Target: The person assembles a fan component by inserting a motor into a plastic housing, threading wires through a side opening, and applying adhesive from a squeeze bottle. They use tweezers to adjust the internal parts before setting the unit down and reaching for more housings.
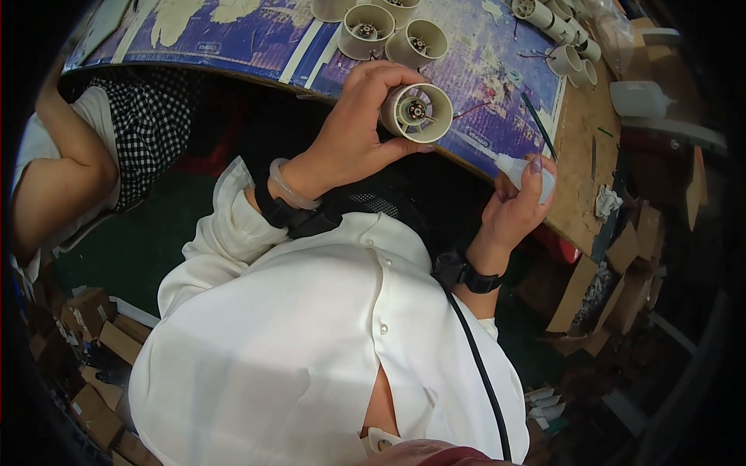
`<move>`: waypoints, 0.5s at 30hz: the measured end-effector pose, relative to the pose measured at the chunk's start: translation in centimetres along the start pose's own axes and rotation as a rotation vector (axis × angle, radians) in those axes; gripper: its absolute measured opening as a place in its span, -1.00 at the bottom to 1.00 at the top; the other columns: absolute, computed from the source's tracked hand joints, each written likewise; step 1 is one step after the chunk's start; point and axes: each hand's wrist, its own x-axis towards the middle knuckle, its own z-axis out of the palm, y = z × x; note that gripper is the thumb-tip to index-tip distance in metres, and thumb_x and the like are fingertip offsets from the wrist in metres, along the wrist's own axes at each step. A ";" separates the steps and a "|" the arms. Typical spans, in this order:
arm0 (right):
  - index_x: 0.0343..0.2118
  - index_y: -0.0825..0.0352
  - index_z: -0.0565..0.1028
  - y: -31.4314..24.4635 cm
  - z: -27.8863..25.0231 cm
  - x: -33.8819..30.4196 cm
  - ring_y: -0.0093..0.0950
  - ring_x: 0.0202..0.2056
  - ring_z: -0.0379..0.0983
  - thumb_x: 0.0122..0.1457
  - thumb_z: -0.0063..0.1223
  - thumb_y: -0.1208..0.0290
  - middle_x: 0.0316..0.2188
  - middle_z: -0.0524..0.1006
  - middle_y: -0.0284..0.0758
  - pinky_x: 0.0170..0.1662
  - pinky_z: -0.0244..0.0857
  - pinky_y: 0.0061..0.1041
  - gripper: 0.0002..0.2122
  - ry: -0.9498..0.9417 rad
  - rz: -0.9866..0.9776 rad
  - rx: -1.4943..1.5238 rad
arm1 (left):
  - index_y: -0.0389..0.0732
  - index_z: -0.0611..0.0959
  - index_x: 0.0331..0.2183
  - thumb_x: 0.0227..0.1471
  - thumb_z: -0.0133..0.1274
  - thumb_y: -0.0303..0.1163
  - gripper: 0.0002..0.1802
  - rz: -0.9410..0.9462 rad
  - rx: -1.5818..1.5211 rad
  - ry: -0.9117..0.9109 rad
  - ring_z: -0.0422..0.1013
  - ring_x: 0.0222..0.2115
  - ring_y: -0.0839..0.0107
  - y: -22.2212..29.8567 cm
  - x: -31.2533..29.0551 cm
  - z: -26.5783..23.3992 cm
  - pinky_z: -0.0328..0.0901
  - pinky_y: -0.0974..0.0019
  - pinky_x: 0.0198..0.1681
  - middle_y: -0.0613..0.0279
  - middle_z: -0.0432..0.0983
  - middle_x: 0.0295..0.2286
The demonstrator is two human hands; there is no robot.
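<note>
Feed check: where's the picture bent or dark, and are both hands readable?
Head view: fisheye curves the near edge of the worktable, corners black; head view: lower-left cardboard boxes dim and soft; head view: cylindrical housing in the left hand and squeeze bottle in the right hand fairly clear.

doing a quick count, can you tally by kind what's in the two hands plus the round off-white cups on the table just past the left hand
Held cup, in the left hand: 1
Squeeze bottle, in the right hand: 1
Table cups just past the left hand: 4, some cut by the top edge
Total: 6
</note>
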 end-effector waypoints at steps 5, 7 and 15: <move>-0.29 0.31 0.42 0.0 -0.1 0.0 -0.73 -0.66 0.15 0.19 0.02 0.29 -0.54 0.39 -0.46 -0.61 -0.07 -0.72 -0.82 0.002 0.009 -0.019 | -0.17 0.41 -0.03 -0.27 0.41 -0.33 -0.26 0.002 0.017 -0.010 0.16 0.06 0.19 -0.1 0.0 0.1 0.15 0.19 0.10 0.22 0.37 -0.06; -0.29 0.30 0.42 -0.1 -0.1 -0.1 -0.73 -0.65 0.16 0.18 0.02 0.28 -0.53 0.40 -0.45 -0.61 -0.05 -0.72 -0.81 0.013 0.010 -0.033 | -0.17 0.41 -0.04 -0.28 0.42 -0.33 -0.26 0.002 0.013 -0.009 0.16 0.06 0.19 -0.2 0.0 0.1 0.15 0.19 0.10 0.22 0.37 -0.06; -0.28 0.29 0.42 -0.3 -0.1 0.0 -0.74 -0.64 0.17 0.18 0.01 0.31 -0.51 0.42 -0.44 -0.61 -0.04 -0.73 -0.83 -0.005 -0.016 -0.032 | -0.18 0.41 -0.05 -0.28 0.42 -0.32 -0.26 0.005 -0.003 -0.005 0.17 0.05 0.18 -0.1 0.0 0.1 0.15 0.19 0.10 0.22 0.37 -0.06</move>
